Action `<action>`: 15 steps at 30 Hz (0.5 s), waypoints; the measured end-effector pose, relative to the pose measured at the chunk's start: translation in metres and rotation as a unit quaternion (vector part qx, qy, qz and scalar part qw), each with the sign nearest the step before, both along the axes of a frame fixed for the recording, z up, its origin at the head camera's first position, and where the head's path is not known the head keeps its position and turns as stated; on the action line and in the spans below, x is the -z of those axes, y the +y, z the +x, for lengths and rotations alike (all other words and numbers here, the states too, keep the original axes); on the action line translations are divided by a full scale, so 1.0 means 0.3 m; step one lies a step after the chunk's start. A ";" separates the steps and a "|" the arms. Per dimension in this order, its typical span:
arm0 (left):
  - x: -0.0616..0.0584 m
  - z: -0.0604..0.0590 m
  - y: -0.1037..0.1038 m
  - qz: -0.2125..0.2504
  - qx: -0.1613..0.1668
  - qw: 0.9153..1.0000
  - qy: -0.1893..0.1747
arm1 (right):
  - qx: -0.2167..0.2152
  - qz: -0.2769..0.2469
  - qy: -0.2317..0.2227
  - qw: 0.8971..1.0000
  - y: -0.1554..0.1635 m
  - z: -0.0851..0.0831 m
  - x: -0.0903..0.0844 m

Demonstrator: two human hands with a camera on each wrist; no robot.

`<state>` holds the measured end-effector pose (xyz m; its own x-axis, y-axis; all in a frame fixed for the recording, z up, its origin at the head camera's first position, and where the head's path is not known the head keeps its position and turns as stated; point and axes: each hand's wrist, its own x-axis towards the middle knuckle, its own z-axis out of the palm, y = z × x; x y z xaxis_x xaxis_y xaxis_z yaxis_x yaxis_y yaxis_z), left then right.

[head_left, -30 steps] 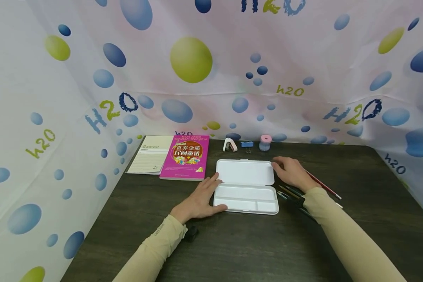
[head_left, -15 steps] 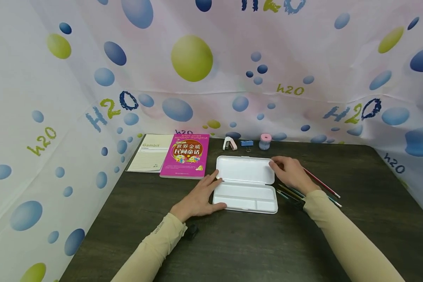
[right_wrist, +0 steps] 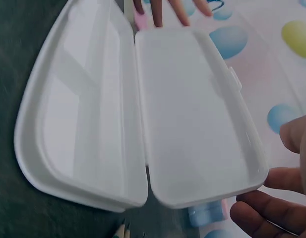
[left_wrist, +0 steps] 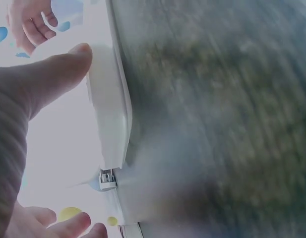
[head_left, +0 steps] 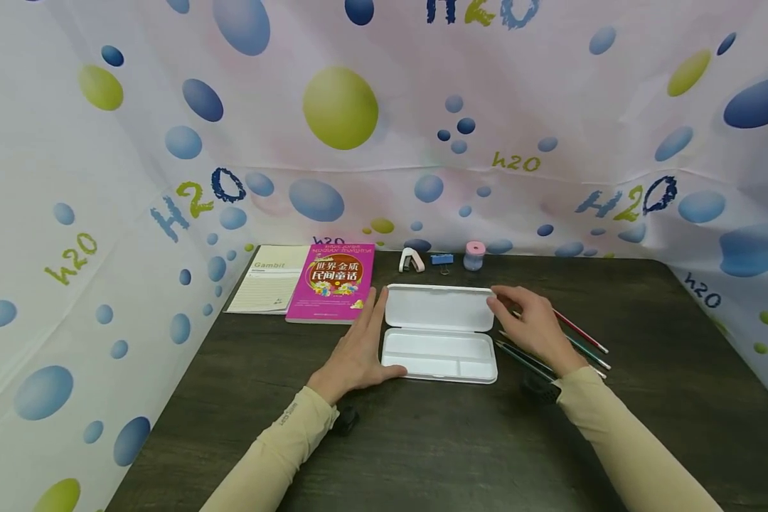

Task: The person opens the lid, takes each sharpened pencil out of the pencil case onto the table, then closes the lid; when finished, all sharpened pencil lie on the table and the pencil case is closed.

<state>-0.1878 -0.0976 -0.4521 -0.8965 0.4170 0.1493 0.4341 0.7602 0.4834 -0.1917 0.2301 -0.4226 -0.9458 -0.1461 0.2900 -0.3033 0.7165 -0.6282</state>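
Observation:
A white plastic pencil case (head_left: 439, 355) lies opened out, with its lid (head_left: 439, 307) folded back away from the person; the base has divided compartments. My left hand (head_left: 355, 355) is spread at the case's left side, the thumb at the base's front edge and the other fingers up beside the lid. In the left wrist view, that thumb (left_wrist: 68, 67) overlaps the white side of the case. My right hand (head_left: 531, 323) is at the lid's right end. The right wrist view shows its fingers (right_wrist: 272, 208) at the lid's outer corner, thumb held apart from the lid.
Several pencils (head_left: 589, 348) lie under and beside the right hand. Behind the case stand a white stapler-like item (head_left: 412, 260), a blue binder clip (head_left: 442, 259) and a pink-topped bottle (head_left: 474, 256). A magenta book (head_left: 330, 284) overlaps a notebook (head_left: 269, 279) at back left.
The lid's far edge has risen slightly at the right hand's fingers. The left hand's fingers have swung more upright and away from the case, its thumb staying near the front edge.

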 end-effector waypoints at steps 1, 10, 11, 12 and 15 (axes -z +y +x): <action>-0.002 0.001 0.001 0.001 -0.001 1.000 0.000 | 0.001 -0.005 0.014 1.000 -0.003 0.009 0.000; -0.011 0.019 0.009 0.003 0.016 1.000 0.023 | 0.022 -0.021 0.122 0.992 -0.009 0.072 0.029; -0.012 0.020 0.010 0.001 0.017 0.999 0.034 | 0.025 -0.025 0.126 0.991 -0.008 0.075 0.032; -0.013 0.021 0.010 -0.001 0.019 0.999 0.047 | 0.027 -0.028 0.130 0.991 -0.008 0.076 0.034; -0.015 0.025 0.015 -0.006 0.023 0.996 0.088 | 0.033 -0.033 0.137 0.989 -0.006 0.080 0.037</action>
<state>-0.1804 -0.0933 -0.4474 -0.8372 0.4592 0.2971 0.5452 0.7433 0.3876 -0.1676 0.2284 -0.4337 -0.8370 -0.0587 0.5440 -0.4230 0.7000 -0.5754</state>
